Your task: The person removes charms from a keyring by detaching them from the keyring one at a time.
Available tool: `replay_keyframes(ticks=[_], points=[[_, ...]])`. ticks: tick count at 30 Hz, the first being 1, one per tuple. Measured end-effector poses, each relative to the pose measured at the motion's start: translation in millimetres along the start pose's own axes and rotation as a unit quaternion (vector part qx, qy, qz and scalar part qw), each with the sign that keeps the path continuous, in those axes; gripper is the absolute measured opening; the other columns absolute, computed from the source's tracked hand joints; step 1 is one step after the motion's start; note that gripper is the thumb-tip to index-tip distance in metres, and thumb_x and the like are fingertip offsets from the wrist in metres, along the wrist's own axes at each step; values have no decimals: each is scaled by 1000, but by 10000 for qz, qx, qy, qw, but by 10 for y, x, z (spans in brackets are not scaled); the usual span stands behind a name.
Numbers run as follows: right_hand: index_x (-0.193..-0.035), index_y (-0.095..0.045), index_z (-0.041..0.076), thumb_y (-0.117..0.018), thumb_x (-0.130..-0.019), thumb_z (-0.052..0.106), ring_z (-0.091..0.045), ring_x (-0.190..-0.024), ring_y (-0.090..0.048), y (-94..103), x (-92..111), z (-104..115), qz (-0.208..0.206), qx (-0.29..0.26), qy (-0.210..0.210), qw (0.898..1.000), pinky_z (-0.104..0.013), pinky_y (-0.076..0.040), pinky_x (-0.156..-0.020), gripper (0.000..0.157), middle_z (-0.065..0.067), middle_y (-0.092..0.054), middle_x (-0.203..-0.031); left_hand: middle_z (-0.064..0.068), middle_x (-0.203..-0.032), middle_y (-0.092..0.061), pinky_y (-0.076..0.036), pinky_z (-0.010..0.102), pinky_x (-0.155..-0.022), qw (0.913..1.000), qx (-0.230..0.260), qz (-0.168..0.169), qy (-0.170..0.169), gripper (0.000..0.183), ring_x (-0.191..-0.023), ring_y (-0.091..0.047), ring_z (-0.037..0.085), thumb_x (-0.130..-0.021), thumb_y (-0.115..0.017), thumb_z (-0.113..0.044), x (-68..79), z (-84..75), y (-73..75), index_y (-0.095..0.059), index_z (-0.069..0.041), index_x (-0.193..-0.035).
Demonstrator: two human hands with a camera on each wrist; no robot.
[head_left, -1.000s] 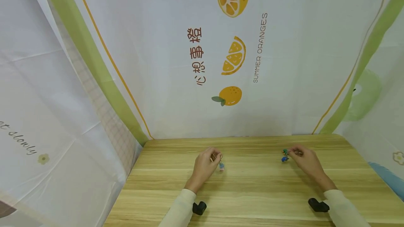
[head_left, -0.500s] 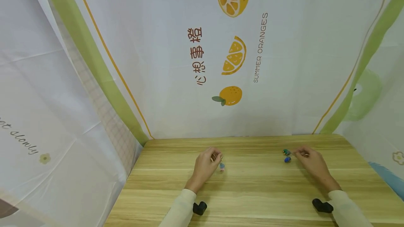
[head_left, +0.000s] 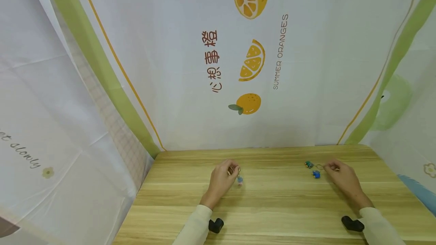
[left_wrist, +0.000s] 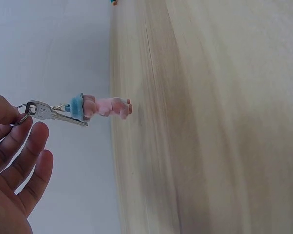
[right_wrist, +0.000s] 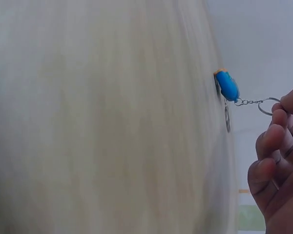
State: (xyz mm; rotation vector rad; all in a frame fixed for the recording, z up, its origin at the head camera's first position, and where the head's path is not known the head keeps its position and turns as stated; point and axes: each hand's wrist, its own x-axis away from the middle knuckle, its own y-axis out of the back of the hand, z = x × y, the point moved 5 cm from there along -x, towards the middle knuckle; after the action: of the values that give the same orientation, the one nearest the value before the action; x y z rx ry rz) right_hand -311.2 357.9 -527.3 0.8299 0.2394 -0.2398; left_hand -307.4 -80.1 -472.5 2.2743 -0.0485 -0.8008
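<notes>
From the head, the left hand (head_left: 223, 180) pinched a key ring (head_left: 239, 169) between thumb and forefinger, and a small pink figure (head_left: 240, 183) with a blue top hung just below the fingertips. Well apart from it, the right hand (head_left: 342, 177) held its thumb and fingertips together. A blue charm (head_left: 316, 174) was just left of those fingertips, and a green charm (head_left: 309, 164) sat a little farther left, with a thin ring (head_left: 319, 167) between it and the hand. Under both hands was a wooden table (head_left: 272, 207); beyond them rose a white cloth (head_left: 184, 116) printed with oranges. A black piece (head_left: 216, 225) showed beside the left sleeve (head_left: 194, 224), another beside the right sleeve.

From the left wrist, that hand's thumb and forefinger gripped the ring, the other fingers loosely bent. A silver key (left_wrist: 43, 111) hung from the ring, alongside the pink figure.

From the right wrist, thumb and forefinger pinched a split ring (right_wrist: 269, 106), from which a short chain (right_wrist: 249, 102) ran to the blue charm, away from the fingertips. Another loop (right_wrist: 227, 117) showed beside the charm; whether the charm touched the table I could not tell.
</notes>
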Motion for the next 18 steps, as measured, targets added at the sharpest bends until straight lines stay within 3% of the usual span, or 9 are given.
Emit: replay_keyframes(ticks=[11,18], points=[[-117,-70,-1,-54,-108,29,-21,-85,-63,48,-7,-156,384,414,-415,9975,-31,-46,-71,36,-17,-73,-103,-2,-87,-73,-56,20,-67,10000,-66,-4,54,5,-74,-67,7,-103,-71,-14,2,1,-6,-75,-13,-100],[-119,-68,-7,-49,-109,30,-20,-82,-64,65,-10,-233,682,432,-661,9945,-31,-46,-67,42,-19,-73,-102,-1,-88,-73,-56,19,-66,10000,-48,4,68,5,-73,-67,9,-103,-71,-14,-8,-8,1,-76,-12,-100]])
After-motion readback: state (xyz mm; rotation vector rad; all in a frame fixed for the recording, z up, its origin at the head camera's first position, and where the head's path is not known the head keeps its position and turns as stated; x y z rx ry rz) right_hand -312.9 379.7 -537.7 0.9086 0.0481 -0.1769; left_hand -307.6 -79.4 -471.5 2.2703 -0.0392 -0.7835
